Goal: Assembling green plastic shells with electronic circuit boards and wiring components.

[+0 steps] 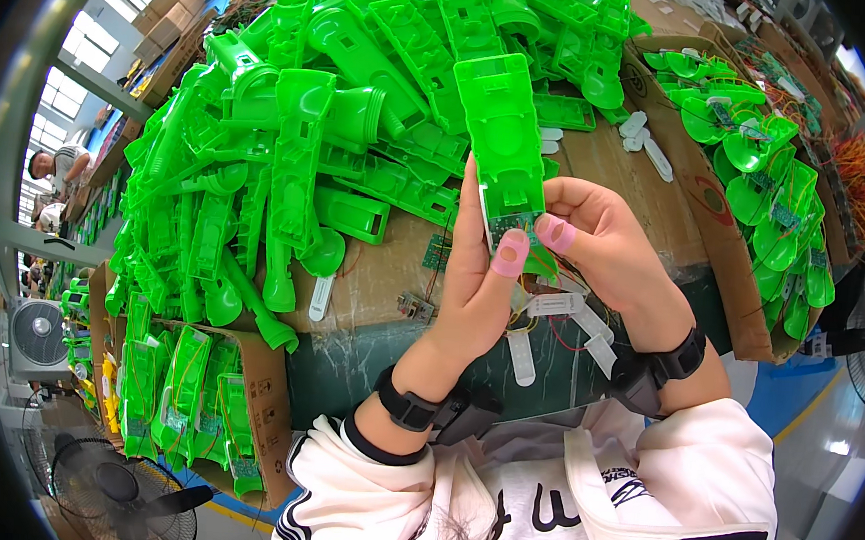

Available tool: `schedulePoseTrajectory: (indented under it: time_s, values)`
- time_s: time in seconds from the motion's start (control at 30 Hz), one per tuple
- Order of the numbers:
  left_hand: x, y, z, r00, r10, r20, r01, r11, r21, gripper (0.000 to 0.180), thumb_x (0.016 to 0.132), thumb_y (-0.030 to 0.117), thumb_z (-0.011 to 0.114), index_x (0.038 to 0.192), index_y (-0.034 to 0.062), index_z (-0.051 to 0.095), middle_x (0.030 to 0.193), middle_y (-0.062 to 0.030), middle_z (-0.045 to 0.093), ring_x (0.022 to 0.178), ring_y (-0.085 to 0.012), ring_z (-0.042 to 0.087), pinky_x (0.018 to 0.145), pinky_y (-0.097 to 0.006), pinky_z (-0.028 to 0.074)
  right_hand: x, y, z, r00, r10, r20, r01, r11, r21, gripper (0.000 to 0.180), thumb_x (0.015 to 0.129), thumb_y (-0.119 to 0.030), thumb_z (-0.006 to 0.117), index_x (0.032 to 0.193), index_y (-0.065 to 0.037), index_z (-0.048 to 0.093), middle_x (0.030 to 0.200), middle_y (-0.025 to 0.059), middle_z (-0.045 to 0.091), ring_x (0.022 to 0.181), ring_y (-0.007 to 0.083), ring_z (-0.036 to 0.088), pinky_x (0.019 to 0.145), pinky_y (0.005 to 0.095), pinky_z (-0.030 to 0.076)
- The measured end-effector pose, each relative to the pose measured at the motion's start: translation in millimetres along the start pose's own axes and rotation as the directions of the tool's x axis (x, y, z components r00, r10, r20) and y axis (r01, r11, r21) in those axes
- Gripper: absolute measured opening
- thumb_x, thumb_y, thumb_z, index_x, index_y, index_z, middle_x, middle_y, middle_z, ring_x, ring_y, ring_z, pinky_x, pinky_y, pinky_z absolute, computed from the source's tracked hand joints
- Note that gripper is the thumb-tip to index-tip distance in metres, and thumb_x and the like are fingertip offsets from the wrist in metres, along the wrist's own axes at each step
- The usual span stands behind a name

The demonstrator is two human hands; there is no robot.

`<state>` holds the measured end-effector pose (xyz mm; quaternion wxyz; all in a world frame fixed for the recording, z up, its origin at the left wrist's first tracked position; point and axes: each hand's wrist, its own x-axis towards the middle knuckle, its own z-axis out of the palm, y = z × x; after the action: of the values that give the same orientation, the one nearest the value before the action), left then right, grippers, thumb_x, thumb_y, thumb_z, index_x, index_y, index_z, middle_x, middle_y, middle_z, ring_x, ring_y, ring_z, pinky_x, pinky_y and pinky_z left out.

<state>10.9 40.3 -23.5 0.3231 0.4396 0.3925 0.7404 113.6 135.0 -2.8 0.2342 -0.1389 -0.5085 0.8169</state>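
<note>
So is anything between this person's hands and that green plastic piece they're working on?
No, nothing visible. The left hand and right hand already hold the green plastic shell directly, thumbs pressed on the small circuit board at its lower end. The heap of green parts lies behind it, on the workbench.

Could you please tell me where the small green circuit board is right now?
In the head view, the small green circuit board sits at the lower end of the green plastic shell, pinched between the left hand and right hand, just right of centre.
</note>
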Motion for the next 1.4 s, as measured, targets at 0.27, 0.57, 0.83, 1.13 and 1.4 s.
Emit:
schedulePoseTrajectory:
  time_s: [0.27,0.57,0.83,1.13,1.4]
  values:
    - [-1.0,-3.7,-1.8,0.999,-0.030,-0.036,0.028,0.998,-0.048,0.055,0.090,0.014,0.044,0.137,0.0039,0.017,0.129,-0.0056,0.038,0.115,-0.0140,0.038,0.098,-0.031,0.028,-0.2,4.6,1.7,1.000,-0.020,-0.011,0.020,1.000,0.012,0.026,0.081,-0.007,0.059,0.103,0.004,0.051,0.098,0.0076,0.058,0.086,0.0104,0.056,0.077,0.0247,0.046]
    - [-2.5,-2.9,-0.5,0.996,0.014,-0.090,-0.018,0.999,-0.048,0.054,0.087,0.010,0.047,0.135,0.0028,0.022,0.126,-0.0064,0.042,0.113,-0.0141,0.041,0.097,-0.031,0.030,-0.7,9.3,6.4,0.992,-0.124,0.008,0.125,0.991,-0.054,0.021,0.083,0.000,0.051,0.103,0.004,0.048,0.101,0.0082,0.056,0.089,0.0103,0.055,0.079,0.0248,0.045]
    - [-0.7,-1.4,1.4,0.992,0.064,-0.112,-0.066,0.998,-0.014,0.050,0.089,0.012,0.045,0.133,0.0009,0.025,0.122,-0.0065,0.044,0.110,-0.0132,0.042,0.095,-0.029,0.032,1.7,8.7,8.4,0.986,-0.168,0.005,0.168,0.984,-0.057,0.025,0.084,-0.003,0.052,0.107,0.005,0.047,0.102,0.0083,0.056,0.091,0.0111,0.054,0.080,0.0249,0.045]
    - [-1.4,-5.7,-4.9,0.999,-0.006,0.046,-0.002,0.983,0.184,0.044,0.092,0.015,0.041,0.130,-0.0011,0.028,0.119,-0.0061,0.045,0.107,-0.0127,0.042,0.092,-0.026,0.033,1.6,9.5,7.5,0.956,-0.295,0.010,0.292,0.943,-0.161,0.030,0.085,-0.006,0.053,0.111,0.003,0.043,0.101,0.0080,0.054,0.092,0.0114,0.054,0.081,0.0244,0.043]
    - [-3.0,-9.8,-9.5,0.999,0.011,0.046,-0.027,0.937,0.348,0.044,0.091,0.013,0.042,0.130,-0.0025,0.029,0.120,-0.0086,0.045,0.110,-0.0147,0.042,0.093,-0.028,0.032,-1.1,7.9,12.3,0.945,-0.326,-0.024,0.314,0.925,-0.214,0.030,0.082,-0.002,0.053,0.110,0.002,0.042,0.101,0.0078,0.053,0.093,0.0115,0.053,0.081,0.0256,0.045]
